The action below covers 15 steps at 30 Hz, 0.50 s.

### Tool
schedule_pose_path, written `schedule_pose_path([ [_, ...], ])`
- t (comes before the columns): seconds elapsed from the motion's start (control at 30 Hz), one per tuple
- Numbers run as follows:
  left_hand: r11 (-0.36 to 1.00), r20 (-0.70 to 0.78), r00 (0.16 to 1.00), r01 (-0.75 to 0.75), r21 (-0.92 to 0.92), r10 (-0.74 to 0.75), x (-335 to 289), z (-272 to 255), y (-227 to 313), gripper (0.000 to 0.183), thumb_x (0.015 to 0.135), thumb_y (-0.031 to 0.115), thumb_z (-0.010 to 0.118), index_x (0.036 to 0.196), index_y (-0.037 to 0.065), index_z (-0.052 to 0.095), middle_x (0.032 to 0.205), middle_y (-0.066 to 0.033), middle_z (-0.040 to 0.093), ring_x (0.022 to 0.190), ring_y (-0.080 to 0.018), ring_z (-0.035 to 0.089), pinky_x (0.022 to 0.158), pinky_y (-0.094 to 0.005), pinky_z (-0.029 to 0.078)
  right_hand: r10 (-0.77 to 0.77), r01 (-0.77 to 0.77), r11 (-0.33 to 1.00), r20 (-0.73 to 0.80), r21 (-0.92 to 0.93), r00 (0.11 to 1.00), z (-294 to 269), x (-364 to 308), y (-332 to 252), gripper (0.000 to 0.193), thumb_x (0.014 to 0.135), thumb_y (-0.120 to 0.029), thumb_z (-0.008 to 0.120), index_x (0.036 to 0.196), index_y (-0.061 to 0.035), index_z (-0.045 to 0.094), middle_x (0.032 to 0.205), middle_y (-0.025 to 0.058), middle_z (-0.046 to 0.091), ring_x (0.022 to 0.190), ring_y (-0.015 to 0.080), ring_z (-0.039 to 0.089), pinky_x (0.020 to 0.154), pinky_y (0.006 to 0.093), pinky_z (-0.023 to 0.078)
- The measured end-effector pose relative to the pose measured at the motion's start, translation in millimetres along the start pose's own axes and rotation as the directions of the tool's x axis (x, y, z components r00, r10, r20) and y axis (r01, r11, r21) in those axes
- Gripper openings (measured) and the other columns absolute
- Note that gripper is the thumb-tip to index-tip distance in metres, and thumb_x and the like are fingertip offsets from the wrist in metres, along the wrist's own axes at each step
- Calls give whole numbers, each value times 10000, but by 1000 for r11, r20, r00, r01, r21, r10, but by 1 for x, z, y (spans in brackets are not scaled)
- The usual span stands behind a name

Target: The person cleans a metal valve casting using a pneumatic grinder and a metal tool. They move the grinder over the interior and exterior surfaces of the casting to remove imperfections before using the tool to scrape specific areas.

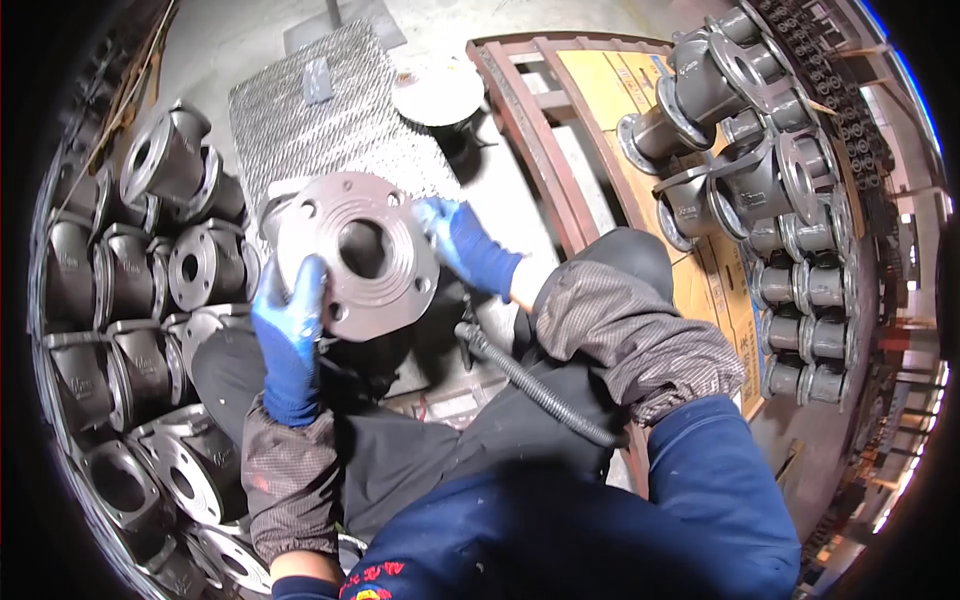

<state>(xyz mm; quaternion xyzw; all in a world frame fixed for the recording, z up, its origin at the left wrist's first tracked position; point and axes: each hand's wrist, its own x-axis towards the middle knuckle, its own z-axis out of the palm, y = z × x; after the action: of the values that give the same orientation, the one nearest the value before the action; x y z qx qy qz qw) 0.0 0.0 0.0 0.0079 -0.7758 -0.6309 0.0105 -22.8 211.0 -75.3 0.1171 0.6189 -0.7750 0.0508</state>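
A grey cast-metal valve body (398, 285) with a round flange is tilted up in front of me, its bored face turned toward me. Around the large centre hole run fine ridged rings, with bolt holes near the rim. My left hand (288, 325), in a blue glove, grips the flange's lower left edge with the thumb on its face. On the right edge, my gloved right hand (470, 245) is closed against the rim; some of its fingertips are hidden. Behind the casting lies a ridged silvery work surface (290, 130) with a small grey piece (317, 80) on it.
Stacked flanged castings (130, 270) stand close on my left. To the right, more castings (750, 185) rest on yellow cardboard (610, 85) beside a reddish-brown metal frame (520, 125). A white round top (438, 92) stands beyond; a ribbed hose (540, 388) crosses near my right leg.
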Motion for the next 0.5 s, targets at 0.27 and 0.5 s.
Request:
schedule_pose_path([
  [0.27, 776, 244, 853, -522, 353, 462, 10, -22, -15, 369, 914, 258, 474, 1136, -24, 558, 846, -78, 571, 602, -91, 474, 485, -218, 360, 21, -53, 916, -84, -397, 996, 9, -1, -26, 195, 880, -210, 543, 831, -34, 612, 691, 37, 593, 640, 118, 507, 622, 271, 445],
  [0.5, 732, 586, 663, -661, 166, 466, 1, 27, 0, 411, 917, 15, 457, 1325, 25, 413, 1165, -176, 555, 977, -226, 588, 844, -330, 486, -57, 8, 982, -253, -190, 966, -60, -65, -83, 206, 858, -199, 577, 815, 1, 604, 682, 14, 568, 653, 92, 504, 600, 250, 432],
])
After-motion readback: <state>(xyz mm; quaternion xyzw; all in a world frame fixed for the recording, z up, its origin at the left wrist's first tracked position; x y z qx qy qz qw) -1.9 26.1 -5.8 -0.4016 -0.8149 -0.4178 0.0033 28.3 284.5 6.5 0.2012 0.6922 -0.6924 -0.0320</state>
